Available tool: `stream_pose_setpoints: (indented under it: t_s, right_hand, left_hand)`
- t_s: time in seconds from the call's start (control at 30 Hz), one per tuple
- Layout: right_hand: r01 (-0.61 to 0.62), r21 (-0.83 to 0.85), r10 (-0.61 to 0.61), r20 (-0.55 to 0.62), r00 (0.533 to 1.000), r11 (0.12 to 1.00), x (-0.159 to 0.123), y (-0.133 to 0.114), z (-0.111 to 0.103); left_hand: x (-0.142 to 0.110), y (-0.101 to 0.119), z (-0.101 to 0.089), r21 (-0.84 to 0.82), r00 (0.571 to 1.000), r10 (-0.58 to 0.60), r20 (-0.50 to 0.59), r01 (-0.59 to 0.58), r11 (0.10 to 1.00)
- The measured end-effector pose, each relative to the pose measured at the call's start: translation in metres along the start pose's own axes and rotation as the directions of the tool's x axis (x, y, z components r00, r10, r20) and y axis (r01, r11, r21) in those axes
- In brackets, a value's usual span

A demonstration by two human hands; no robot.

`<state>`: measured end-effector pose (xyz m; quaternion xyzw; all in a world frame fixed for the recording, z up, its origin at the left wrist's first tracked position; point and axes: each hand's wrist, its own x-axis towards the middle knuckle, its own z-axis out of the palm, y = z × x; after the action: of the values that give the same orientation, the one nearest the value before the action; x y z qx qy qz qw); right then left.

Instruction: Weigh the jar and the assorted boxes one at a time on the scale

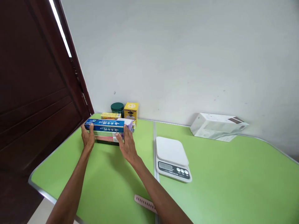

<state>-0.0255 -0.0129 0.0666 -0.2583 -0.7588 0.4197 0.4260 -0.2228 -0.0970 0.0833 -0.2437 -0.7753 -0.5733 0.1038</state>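
My left hand (88,137) holds the left end of a long blue toothpaste box (107,125), thumb on the near side. At its right end, my right hand (128,145) has its fingers round the corner and its thumb in front. The toothpaste box lies level, directly above a pink and black box (106,138); whether the two touch, I cannot tell. Just behind the toothpaste box are a purple-white pack (128,122) and a flat yellow box (111,115), both partly hidden.
Against the wall stand a green-lidded jar (117,106) and a yellow cube-shaped box (131,111). A white kitchen scale (172,151) sits by the seam of the green table (221,174). Farther right lies a white box (216,126). A pink watch strap (144,202) is partly under my right forearm.
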Motion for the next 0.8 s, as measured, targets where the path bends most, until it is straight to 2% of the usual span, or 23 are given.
stream_pose_setpoints:
  t_s: [0.17, 0.27, 0.37, 0.47, 0.53, 0.57, 0.63, 0.7, 0.73, 0.8]
  right_hand:
    - [0.072, -0.043, -0.071, 0.004, 0.997, 0.996, -0.009, -0.001, -0.014]
    - [0.127, -0.099, -0.131, -0.031, 0.991, 0.987, -0.02, -0.003, -0.039]
    - [0.173, -0.147, -0.191, -0.112, 0.975, 0.974, -0.032, 0.0, -0.084]
    - [0.12, -0.202, -0.177, -0.291, 0.94, 0.972, -0.042, 0.023, -0.151]
    - [0.018, -0.228, -0.124, -0.461, 0.879, 0.973, -0.051, 0.052, -0.204]
    - [-0.047, -0.237, -0.093, -0.548, 0.831, 0.97, -0.055, 0.069, -0.23]
    - [-0.178, -0.254, -0.056, -0.704, 0.708, 0.951, -0.065, 0.106, -0.281]
    - [-0.298, -0.243, -0.026, -0.813, 0.582, 0.923, -0.073, 0.142, -0.324]
    - [-0.351, -0.215, 0.002, -0.85, 0.526, 0.912, -0.075, 0.157, -0.342]
    - [-0.411, -0.136, 0.067, -0.894, 0.443, 0.901, -0.075, 0.181, -0.37]
  left_hand:
    - [-0.001, -0.001, 0.0, -0.036, 0.999, -0.007, -0.046, 0.005, 0.999]
    - [-0.004, 0.005, -0.002, 0.004, 0.996, 0.044, -0.081, -0.044, 0.999]
    - [-0.014, 0.026, -0.002, 0.073, 0.972, 0.194, -0.135, -0.185, 0.98]
    - [-0.034, 0.061, 0.007, 0.081, 0.902, 0.41, -0.136, -0.402, 0.912]
    - [-0.051, 0.091, 0.023, 0.037, 0.85, 0.522, -0.079, -0.52, 0.853]
    - [-0.062, 0.106, 0.034, 0.002, 0.833, 0.552, -0.039, -0.553, 0.833]
    - [-0.086, 0.137, 0.064, -0.089, 0.816, 0.575, 0.066, -0.569, 0.818]
    - [-0.112, 0.165, 0.102, -0.201, 0.792, 0.573, 0.212, -0.539, 0.818]
    - [-0.126, 0.178, 0.123, -0.26, 0.761, 0.577, 0.296, -0.517, 0.816]
    - [-0.154, 0.2, 0.168, -0.357, 0.667, 0.59, 0.455, -0.47, 0.807]
